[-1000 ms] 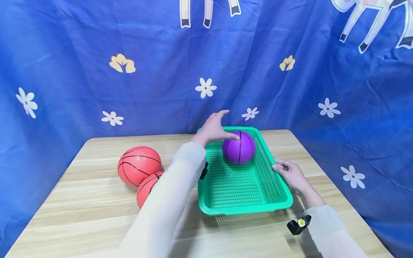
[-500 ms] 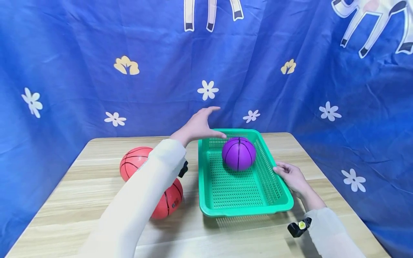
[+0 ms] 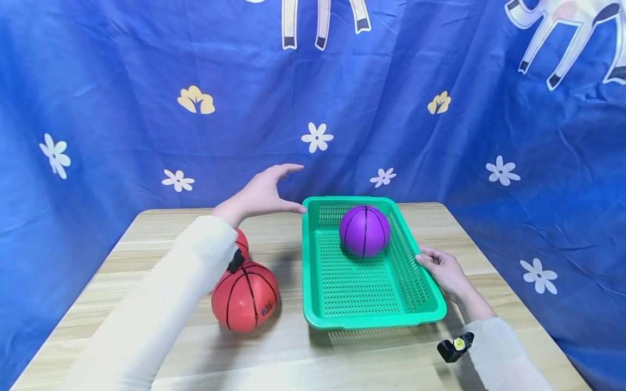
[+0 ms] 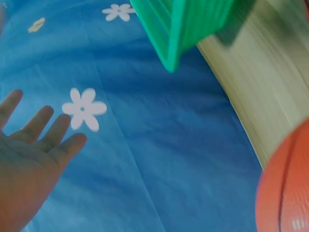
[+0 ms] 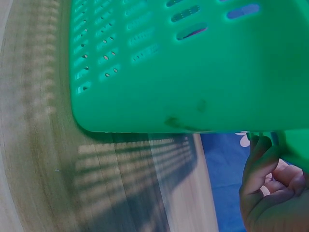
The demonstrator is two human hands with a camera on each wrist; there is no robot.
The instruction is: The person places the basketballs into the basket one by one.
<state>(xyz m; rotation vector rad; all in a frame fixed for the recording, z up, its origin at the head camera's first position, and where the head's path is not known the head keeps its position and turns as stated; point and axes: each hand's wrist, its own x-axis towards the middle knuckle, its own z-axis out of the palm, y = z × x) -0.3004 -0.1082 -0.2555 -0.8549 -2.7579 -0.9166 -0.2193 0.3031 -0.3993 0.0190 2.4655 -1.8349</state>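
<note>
A green perforated basket point(image 3: 357, 293) has a purple basketball point(image 3: 364, 232) in its far half. My right hand point(image 3: 445, 271) grips the right rim of the basket between thumb and fingers, and in the right wrist view the fingers point(image 5: 260, 159) curl at its edge. To the left of the basket, my left hand point(image 3: 264, 193) is in the air with its fingers spread and holds nothing. Below it on the table are a red basketball point(image 3: 244, 298) and a second red basketball point(image 3: 242, 244), the latter mostly hidden by the left sleeve.
Everything stands on a light wooden table point(image 3: 288, 358). A blue curtain point(image 3: 244, 108) with white flowers hangs behind the table and along its sides. A black wrist camera point(image 3: 455, 347) sits on the right sleeve.
The left hand has moved left, from beside the purple ball to outside the basket, its fingers still spread. The left sleeve now covers most of the rear red ball. The right hand stays at the rim.
</note>
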